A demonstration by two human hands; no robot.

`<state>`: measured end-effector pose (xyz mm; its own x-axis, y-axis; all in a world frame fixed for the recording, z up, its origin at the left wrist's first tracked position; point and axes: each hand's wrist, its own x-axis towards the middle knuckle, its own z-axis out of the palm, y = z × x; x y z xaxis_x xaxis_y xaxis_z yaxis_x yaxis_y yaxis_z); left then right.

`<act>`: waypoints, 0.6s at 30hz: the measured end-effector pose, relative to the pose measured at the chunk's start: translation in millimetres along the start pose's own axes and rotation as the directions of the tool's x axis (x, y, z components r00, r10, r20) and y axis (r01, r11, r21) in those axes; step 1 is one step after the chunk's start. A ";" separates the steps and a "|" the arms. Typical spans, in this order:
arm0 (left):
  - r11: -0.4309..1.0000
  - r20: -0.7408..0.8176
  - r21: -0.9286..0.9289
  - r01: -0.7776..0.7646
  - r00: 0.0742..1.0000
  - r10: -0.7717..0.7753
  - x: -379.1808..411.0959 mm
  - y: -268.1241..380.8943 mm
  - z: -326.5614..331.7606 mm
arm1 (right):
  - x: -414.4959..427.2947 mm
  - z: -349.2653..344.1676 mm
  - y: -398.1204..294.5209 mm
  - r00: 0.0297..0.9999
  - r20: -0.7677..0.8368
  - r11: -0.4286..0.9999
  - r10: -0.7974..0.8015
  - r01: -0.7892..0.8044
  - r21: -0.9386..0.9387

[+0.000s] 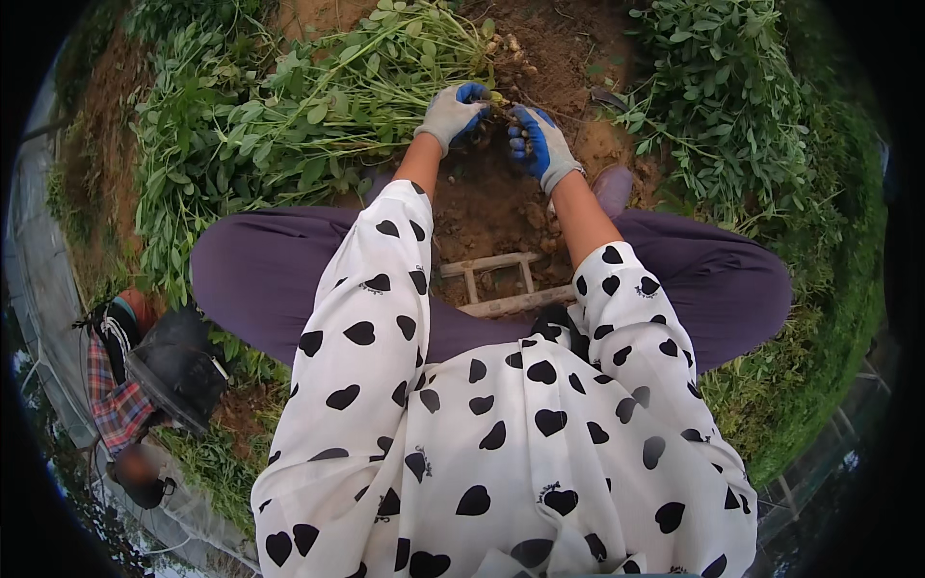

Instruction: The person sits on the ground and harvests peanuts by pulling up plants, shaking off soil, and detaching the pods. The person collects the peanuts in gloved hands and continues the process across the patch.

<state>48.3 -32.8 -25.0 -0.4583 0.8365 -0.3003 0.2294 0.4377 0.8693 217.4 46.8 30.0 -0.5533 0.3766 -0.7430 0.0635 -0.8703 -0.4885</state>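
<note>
My left hand (455, 115), in a pale work glove with blue coating, grips the root end of a peanut plant (498, 100). Facing it, my right hand (543, 148) wears a matching glove and has its fingers curled around peanut pods (516, 134), partly hidden by the glove. Stems and leaves from a heap of pulled peanut plants (311, 115) stretch away to the left of my hands. More peanut pods (514, 49) hang from roots at the heap's right end, just beyond my left hand. Brown soil (491, 195) lies beneath both hands.
A wooden slatted frame (506, 300) rests on the soil between my legs. Leafy plants (723, 108) stand at the right. At the lower left, another person in a plaid shirt (123, 415) is beside a black tub (181, 368). My shoe (613, 189) is near my right wrist.
</note>
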 end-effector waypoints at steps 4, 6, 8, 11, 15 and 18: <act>0.972 0.133 -0.128 -0.196 0.968 0.213 -8.8 42.5 -10.8 | -5.8 5.0 -15.2 0.987 -0.075 0.986 -0.142 0.148 0.079; 0.933 0.196 -0.283 -0.222 0.939 0.283 -9.0 56.4 -16.7 | -19.2 24.6 -25.7 0.960 -0.119 0.966 -0.252 0.243 -0.082; 0.965 0.183 0.067 -0.255 0.953 0.239 -15.0 83.4 -25.5 | -25.3 30.9 -33.9 0.947 -0.129 0.939 -0.294 0.260 -0.226; 0.896 0.050 0.369 -0.247 0.968 0.246 -20.2 101.6 -35.1 | -36.0 49.2 -41.5 0.934 -0.041 0.909 -0.355 0.335 -0.248; 0.822 -0.067 0.567 -0.062 0.990 0.121 -46.4 138.0 -54.5 | -54.2 52.5 -69.9 0.914 -0.050 0.851 -0.402 0.354 -0.387; 0.778 -0.081 0.620 -0.101 0.978 0.192 -37.6 117.1 -63.9 | -84.5 55.5 -100.6 0.916 0.053 0.908 -0.398 0.402 -0.118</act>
<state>37.5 -34.0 113.2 -0.4736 0.8756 -0.0950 0.7576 0.4600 0.4631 211.6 84.9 167.3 -0.5761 0.6745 -0.4616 -0.0667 -0.6016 -0.7960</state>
